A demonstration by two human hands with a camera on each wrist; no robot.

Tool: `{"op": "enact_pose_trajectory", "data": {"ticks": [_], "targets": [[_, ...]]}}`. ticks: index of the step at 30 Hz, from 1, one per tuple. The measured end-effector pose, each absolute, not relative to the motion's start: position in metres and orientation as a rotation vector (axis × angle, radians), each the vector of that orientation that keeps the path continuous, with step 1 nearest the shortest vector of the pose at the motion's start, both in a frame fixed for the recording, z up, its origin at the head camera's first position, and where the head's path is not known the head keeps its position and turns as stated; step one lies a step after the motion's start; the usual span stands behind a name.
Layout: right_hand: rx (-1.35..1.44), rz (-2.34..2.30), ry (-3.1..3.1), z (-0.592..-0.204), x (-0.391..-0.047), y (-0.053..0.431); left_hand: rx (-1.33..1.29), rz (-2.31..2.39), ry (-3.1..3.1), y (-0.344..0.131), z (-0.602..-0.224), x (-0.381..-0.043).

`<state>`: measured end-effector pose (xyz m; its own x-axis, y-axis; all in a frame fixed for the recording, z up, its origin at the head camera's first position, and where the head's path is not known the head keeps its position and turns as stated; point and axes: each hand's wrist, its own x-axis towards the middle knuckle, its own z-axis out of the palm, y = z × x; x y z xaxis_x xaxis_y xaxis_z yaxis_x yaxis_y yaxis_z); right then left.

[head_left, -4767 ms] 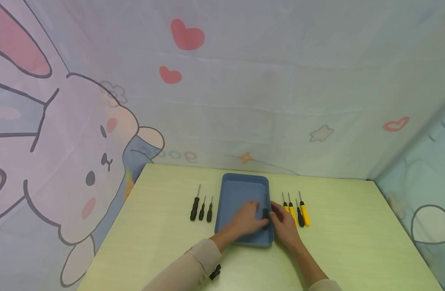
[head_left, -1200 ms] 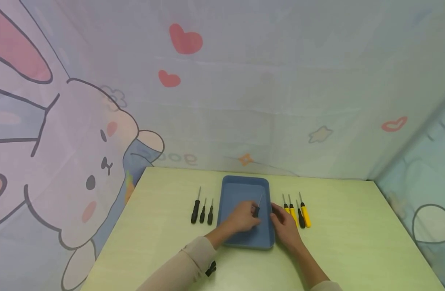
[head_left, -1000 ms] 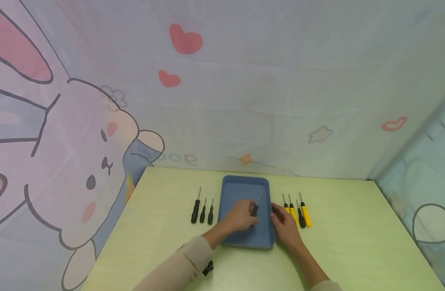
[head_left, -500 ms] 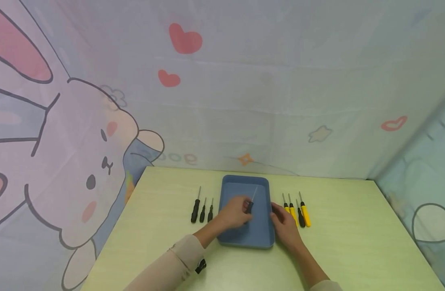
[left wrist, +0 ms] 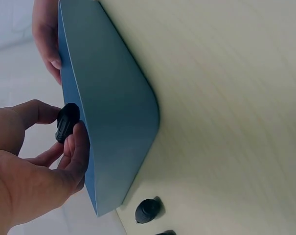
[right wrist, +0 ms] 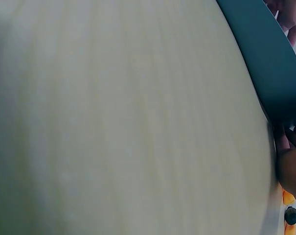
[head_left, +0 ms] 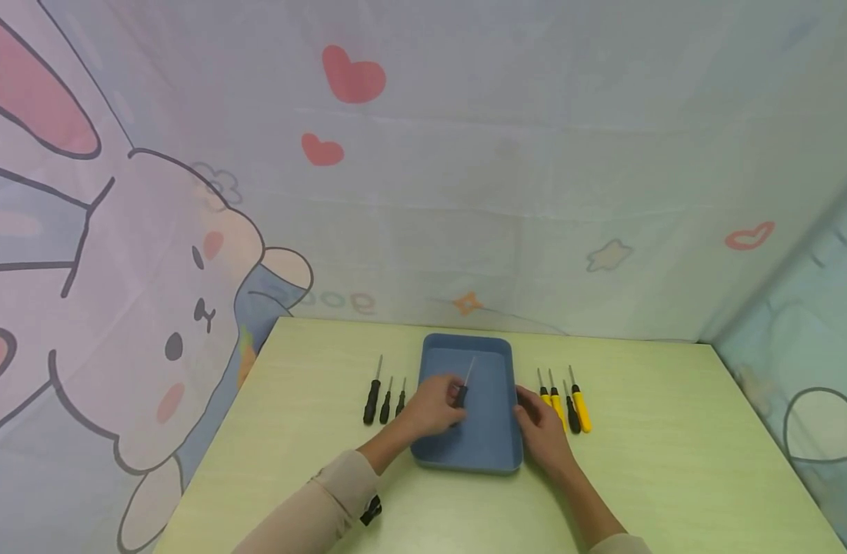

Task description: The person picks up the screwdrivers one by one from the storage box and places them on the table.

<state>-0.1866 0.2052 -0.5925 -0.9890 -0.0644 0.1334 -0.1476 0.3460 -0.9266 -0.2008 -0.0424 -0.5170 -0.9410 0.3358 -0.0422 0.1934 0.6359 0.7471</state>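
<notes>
My left hand pinches the black handle of a screwdriver between thumb and fingers. Its thin metal shaft points away from me, over the left part of the blue tray. In the left wrist view the screwdriver's handle end shows between the thumb and fingers, just past the tray's near rim. My right hand rests at the tray's right side, fingers and thumb against the outer wall. In the right wrist view that hand is only partly visible.
Left of the tray lie three black-handled screwdrivers, side by side. On the right lie several more, yellow-handled screwdrivers and one black-handled screwdriver. A printed cloth hangs behind the table.
Earlier the screwdriver lay along the tray's right side, with my left hand reaching to it. The left hand has since carried it leftward across the tray. The right hand has barely moved.
</notes>
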Motion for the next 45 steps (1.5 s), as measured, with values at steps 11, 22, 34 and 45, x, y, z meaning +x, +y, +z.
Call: {"op": "enact_pose_trajectory", "data": {"ticks": [11, 22, 34, 45], "targets": [[0.169, 1.756, -2.545, -0.576, -0.179, 0.198, 0.388, 1.237, 2.674, -0.055, -0.509, -0.2], [0.178, 1.728, -2.547, -0.59, -0.184, 0.205, 0.377, 1.227, 2.731, -0.068, -0.506, -0.202], [0.189, 1.75, -2.547, -0.59, -0.186, 0.205, 0.368, 1.242, 2.768, -0.077, -0.507, -0.204], [0.17, 1.753, -2.569, -0.589, -0.185, 0.205, 0.31, 1.273, 2.757, -0.087, -0.496, -0.203]]}}
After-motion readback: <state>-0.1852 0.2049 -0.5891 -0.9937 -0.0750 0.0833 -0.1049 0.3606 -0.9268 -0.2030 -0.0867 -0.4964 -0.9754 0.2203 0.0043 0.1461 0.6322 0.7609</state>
